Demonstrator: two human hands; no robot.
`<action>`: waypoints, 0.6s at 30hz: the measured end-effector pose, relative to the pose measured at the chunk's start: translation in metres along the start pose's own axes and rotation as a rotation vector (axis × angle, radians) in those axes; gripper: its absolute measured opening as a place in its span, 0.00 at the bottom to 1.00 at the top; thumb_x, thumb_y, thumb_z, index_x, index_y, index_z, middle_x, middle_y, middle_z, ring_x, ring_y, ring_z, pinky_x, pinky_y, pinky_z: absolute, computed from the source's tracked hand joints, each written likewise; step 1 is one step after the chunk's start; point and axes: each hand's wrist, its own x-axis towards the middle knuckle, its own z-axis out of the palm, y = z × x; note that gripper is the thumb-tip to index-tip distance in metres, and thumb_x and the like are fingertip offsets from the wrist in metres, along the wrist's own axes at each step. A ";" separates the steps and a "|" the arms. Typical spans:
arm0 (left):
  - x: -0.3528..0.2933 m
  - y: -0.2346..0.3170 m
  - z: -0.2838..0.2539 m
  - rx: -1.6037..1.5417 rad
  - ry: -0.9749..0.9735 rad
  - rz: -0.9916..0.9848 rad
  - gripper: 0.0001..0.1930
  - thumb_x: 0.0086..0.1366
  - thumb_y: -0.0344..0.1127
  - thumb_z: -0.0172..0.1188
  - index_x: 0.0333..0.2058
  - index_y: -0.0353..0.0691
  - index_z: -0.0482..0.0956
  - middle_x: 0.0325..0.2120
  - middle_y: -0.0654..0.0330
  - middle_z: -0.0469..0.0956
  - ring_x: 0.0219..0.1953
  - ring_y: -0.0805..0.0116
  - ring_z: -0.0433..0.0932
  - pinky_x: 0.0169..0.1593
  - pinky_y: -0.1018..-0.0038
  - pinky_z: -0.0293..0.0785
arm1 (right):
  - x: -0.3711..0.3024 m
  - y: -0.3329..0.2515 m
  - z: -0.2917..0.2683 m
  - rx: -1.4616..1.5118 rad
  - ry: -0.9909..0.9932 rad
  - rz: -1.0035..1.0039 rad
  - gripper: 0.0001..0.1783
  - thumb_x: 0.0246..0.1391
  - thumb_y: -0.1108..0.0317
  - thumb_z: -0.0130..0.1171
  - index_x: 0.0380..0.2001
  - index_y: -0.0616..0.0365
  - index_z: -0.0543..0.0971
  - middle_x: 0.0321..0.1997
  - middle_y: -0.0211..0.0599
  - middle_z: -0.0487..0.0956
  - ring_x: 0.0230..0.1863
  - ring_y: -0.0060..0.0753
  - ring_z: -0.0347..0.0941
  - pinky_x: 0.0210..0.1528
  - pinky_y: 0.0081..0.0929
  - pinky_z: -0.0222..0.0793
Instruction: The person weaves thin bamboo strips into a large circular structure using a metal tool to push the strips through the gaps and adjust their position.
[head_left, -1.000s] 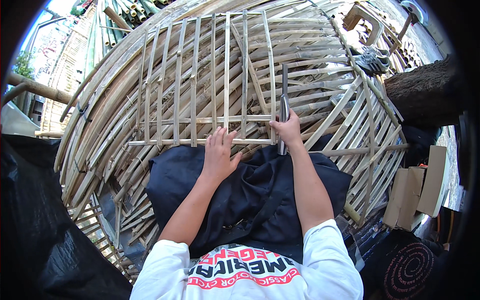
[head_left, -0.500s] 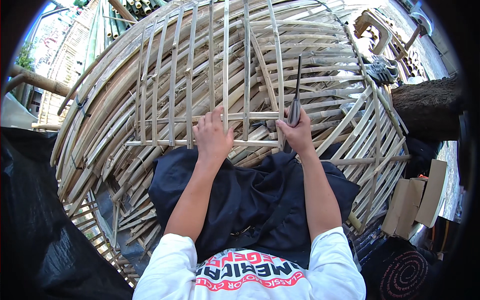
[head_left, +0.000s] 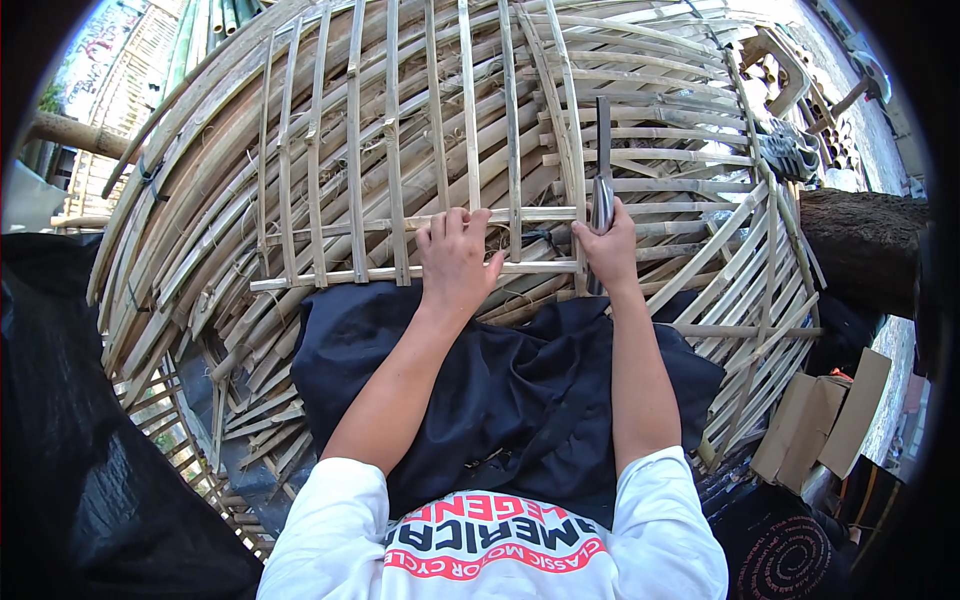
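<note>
A lattice of split bamboo slats [head_left: 394, 150] stretches away from my lap, its long strips crossed by two slats near me. My left hand [head_left: 458, 255] is closed on those crosspieces, fingers curled over the farther one and thumb near the closer one. My right hand [head_left: 610, 245] is wrapped round a knife [head_left: 602, 200] at the lattice's right edge. The knife's narrow dark blade points away from me, and its grey lower part is partly covered by my fingers.
Beneath the lattice lies a big heap of curved bamboo strips [head_left: 200, 215]. A dark log [head_left: 860, 232] and an opened cardboard box [head_left: 805, 420] are on the right. Black sheeting [head_left: 70, 400] hangs at left. Dark cloth [head_left: 500, 370] covers my lap.
My left hand has slid right along the crosspieces. The knife has turned from edge-on to show more of its blade's flat side, and the view has shifted slightly.
</note>
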 end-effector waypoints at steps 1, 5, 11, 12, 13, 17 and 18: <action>-0.003 0.004 0.001 -0.010 0.054 0.039 0.28 0.48 0.45 0.73 0.48 0.45 0.75 0.51 0.55 0.68 0.58 0.56 0.62 0.57 0.57 0.55 | -0.002 -0.007 -0.002 -0.020 0.017 -0.038 0.18 0.44 0.73 0.68 0.37 0.64 0.73 0.28 0.38 0.76 0.28 0.28 0.72 0.34 0.29 0.70; -0.006 0.015 0.009 0.010 0.018 0.109 0.24 0.52 0.42 0.69 0.49 0.45 0.77 0.54 0.55 0.66 0.62 0.55 0.56 0.58 0.52 0.49 | 0.000 -0.002 -0.005 -0.038 0.001 -0.045 0.17 0.44 0.72 0.67 0.37 0.64 0.73 0.27 0.37 0.76 0.27 0.27 0.70 0.34 0.29 0.69; 0.013 -0.009 0.014 0.124 0.142 0.105 0.23 0.54 0.34 0.63 0.51 0.48 0.77 0.58 0.52 0.63 0.67 0.51 0.51 0.61 0.49 0.48 | -0.002 0.004 0.008 0.034 0.042 -0.009 0.15 0.47 0.73 0.67 0.36 0.64 0.73 0.25 0.30 0.72 0.26 0.21 0.64 0.31 0.24 0.67; 0.018 -0.007 0.014 0.190 0.085 0.100 0.22 0.54 0.35 0.63 0.51 0.47 0.77 0.62 0.49 0.61 0.69 0.47 0.46 0.62 0.46 0.45 | -0.001 0.002 0.003 -0.006 0.026 -0.039 0.15 0.48 0.74 0.66 0.38 0.65 0.73 0.28 0.31 0.75 0.28 0.19 0.68 0.34 0.23 0.68; 0.019 -0.011 0.020 0.280 0.035 0.089 0.19 0.55 0.35 0.61 0.48 0.47 0.79 0.64 0.47 0.58 0.71 0.44 0.43 0.64 0.44 0.42 | -0.003 0.000 0.006 0.059 0.010 -0.023 0.17 0.49 0.75 0.65 0.42 0.67 0.74 0.34 0.33 0.78 0.33 0.20 0.73 0.37 0.22 0.71; 0.028 -0.009 0.031 0.423 0.072 0.113 0.08 0.57 0.36 0.59 0.35 0.46 0.83 0.63 0.46 0.62 0.71 0.42 0.44 0.65 0.39 0.36 | -0.002 0.020 0.001 0.058 -0.001 0.049 0.22 0.52 0.74 0.65 0.49 0.69 0.71 0.41 0.37 0.79 0.40 0.22 0.76 0.43 0.21 0.73; 0.030 -0.009 0.034 0.442 0.076 0.106 0.08 0.56 0.37 0.59 0.33 0.46 0.84 0.63 0.46 0.62 0.71 0.42 0.44 0.65 0.39 0.36 | -0.004 0.021 0.003 0.029 0.000 0.068 0.22 0.53 0.74 0.65 0.49 0.69 0.72 0.42 0.36 0.79 0.40 0.22 0.76 0.43 0.22 0.73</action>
